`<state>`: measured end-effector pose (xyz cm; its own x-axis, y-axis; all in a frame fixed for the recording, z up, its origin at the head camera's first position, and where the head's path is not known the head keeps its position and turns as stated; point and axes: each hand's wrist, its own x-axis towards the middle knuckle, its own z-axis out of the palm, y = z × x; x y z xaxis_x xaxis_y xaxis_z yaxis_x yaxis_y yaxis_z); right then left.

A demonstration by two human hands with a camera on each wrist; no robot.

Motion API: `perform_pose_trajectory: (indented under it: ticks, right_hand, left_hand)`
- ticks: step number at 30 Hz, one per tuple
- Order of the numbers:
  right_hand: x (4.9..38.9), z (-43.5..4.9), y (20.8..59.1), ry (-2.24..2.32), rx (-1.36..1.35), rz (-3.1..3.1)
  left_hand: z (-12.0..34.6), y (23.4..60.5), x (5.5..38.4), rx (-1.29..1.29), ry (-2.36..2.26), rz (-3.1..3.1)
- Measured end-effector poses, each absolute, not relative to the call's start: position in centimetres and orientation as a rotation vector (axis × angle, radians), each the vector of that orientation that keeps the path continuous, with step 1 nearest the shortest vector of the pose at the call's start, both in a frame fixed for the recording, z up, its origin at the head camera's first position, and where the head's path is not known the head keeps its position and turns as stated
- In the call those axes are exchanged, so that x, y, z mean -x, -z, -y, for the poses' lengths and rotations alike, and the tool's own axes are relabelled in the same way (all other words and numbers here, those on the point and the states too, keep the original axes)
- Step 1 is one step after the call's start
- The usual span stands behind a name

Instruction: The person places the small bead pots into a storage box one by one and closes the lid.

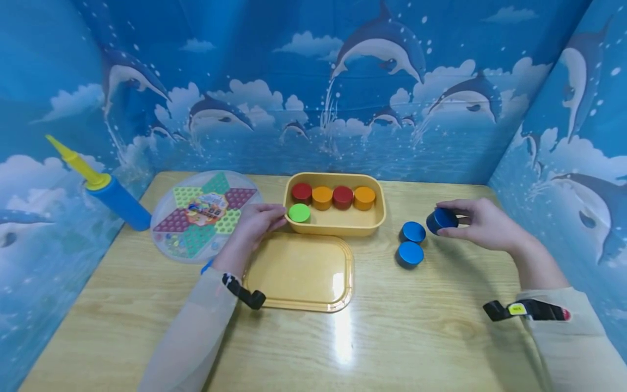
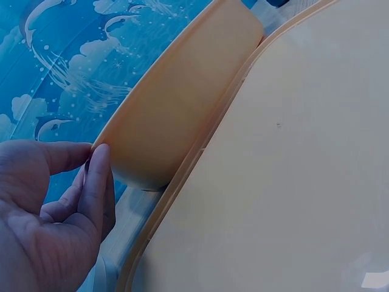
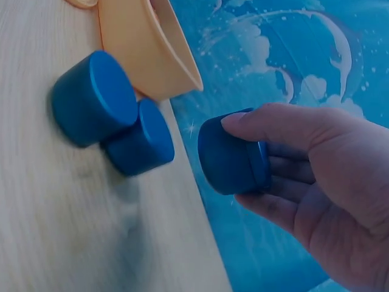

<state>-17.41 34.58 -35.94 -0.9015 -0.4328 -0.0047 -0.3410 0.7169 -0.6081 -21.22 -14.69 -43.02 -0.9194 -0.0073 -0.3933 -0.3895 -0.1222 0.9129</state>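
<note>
My right hand grips a blue cylinder between thumb and fingers, holding it tilted at the right of the table. Two more blue cylinders stand side by side to its left, the nearer one in front of the farther one. With thumb and fingertips my left hand pinches the rim at the left end of a yellow oblong box. Inside that box, red and orange cylinders make a row along the back, and a bright green cylinder sits in the front left corner.
A yellow lid-like tray lies flat in front of the box. To the left are a star-patterned Chinese checkers board and a blue hand pump with a yellow nozzle. Dolphin-print curtains hang behind the table.
</note>
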Motion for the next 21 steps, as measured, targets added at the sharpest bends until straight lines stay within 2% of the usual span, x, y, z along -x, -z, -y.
perform_pose_trajectory:
  ticks: [21]
  right_hand:
    - [21.3,-25.8,32.4,0.849,0.739,-2.651]
  left_hand:
    - [14.7,43.3,21.3,0.447,-2.156,-1.874]
